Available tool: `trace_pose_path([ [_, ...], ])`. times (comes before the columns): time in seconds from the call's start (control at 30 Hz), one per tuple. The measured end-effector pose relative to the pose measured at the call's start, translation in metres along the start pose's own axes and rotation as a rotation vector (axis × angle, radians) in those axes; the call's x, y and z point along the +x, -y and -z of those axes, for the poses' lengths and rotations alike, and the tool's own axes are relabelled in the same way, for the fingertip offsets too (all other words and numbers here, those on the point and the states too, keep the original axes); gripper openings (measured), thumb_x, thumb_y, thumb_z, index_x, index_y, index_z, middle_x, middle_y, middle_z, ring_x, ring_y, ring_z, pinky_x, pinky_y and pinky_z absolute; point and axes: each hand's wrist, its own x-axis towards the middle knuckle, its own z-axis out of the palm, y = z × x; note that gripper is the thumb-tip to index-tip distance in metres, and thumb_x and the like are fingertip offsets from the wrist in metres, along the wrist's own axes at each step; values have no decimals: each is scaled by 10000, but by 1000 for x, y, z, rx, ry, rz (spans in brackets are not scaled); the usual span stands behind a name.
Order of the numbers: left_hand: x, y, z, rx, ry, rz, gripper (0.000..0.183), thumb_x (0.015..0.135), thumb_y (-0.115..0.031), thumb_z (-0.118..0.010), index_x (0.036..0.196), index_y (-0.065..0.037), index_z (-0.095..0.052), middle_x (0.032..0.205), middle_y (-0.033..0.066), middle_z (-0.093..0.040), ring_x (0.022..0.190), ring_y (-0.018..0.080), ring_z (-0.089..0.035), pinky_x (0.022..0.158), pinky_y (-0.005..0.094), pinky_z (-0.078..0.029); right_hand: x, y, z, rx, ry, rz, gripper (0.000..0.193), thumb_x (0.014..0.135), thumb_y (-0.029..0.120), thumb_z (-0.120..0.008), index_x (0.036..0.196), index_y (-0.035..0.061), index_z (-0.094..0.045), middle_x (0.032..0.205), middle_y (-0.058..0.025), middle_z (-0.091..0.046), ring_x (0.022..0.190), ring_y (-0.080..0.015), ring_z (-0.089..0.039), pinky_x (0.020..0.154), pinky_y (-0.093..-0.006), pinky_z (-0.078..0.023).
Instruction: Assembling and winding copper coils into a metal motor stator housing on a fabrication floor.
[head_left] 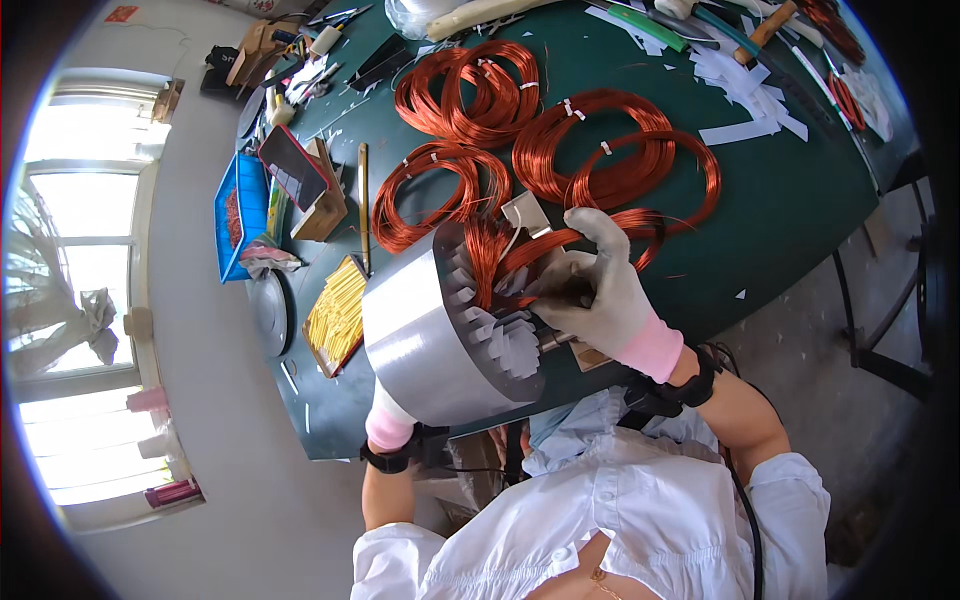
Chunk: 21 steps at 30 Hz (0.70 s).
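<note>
A silver metal stator core (pixel 415 335) lies on its side at the table's near edge. White paper slot liners (pixel 512 345) stick out around its open end. A bundle of copper wire (pixel 484 255) runs from the coils behind into the bore. My right hand (pixel 605 300), in a whitish glove with pink cuff, is at that open end. Its thumb and fingers curl together at the copper strands, while one finger points up and away. My left hand (pixel 388 415), gloved alike, is at the core's near left side; its fingers are hidden behind the metal.
Tied copper wire coils (pixel 470 95) lie behind the core, more (pixel 600 150) to the right. At left are a tray of yellow strips (pixel 337 318), a phone (pixel 293 165) on a wooden block, a blue bin (pixel 240 215) and a grey disc (pixel 270 312). Paper strips (pixel 740 95) and tools (pixel 765 35) lie far right.
</note>
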Motion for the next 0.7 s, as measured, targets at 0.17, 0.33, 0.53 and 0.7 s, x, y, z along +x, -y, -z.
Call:
trace_pose_path([
  [0.17, 11, 4, 5, -37, 20, 17, 310, 858, -79, -531, 1141, 45, -557, 1182, 175, -557, 1089, 287, -525, 945, 367, -393, -3, -8, -2, 162, -36, -63, 844, 688, -30, -714, 1353, 112, -215, 813, -77, -581, 691, -202, -623, 688, -331, -510],
  [0.33, 37, -9, -31, -83, 32, 45, 302, 860, -82, -531, 1132, 47, -561, 1168, 170, -564, 1075, 278, -530, 934, 362, -399, -2, -7, -4, 265, -65, -112, 836, 692, -26, -715, 1351, 110, -219, 811, -81, -581, 693, -188, -624, 686, -320, -507],
  [0.53, 23, -5, -24, -145, 46, 68, 293, 863, -87, -531, 1121, 48, -566, 1151, 162, -572, 1058, 267, -537, 922, 356, -405, -2, -9, -3, 94, -61, -16, 824, 689, -27, -710, 1351, 105, -238, 743, -69, -588, 666, -215, -630, 636, -320, -509],
  [0.7, 21, -4, -23, -194, 45, 78, 286, 865, -91, -531, 1111, 50, -570, 1137, 156, -579, 1044, 258, -543, 911, 351, -411, -2, -2, -3, -49, -11, 43, 832, 687, -18, -716, 1355, 101, -235, 737, -67, -622, 623, -243, -635, 574, -321, -502],
])
